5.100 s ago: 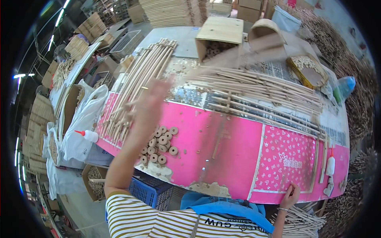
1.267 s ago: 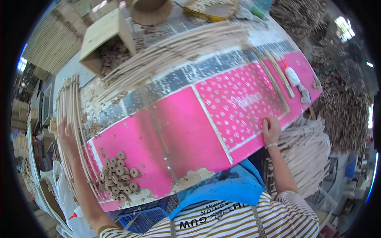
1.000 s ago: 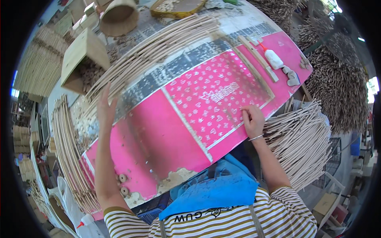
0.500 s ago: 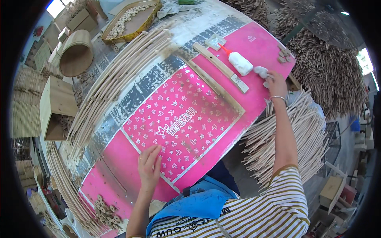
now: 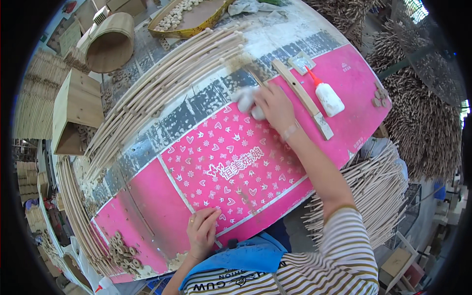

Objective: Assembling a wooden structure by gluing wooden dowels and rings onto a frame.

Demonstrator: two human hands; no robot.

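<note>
Moved inward from the bench's far end, the right hand (image 5: 275, 105) now has its grip clenched on a white cloth (image 5: 247, 100) beside a glue bottle (image 5: 326, 96); the left hand (image 5: 202, 231) rests flat, released, on the pink bench (image 5: 162, 206).

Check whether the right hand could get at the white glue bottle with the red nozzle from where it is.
Probably yes. The right hand rests on a white rag; only a wooden strip, lying flat, separates it from the glue bottle.
</note>
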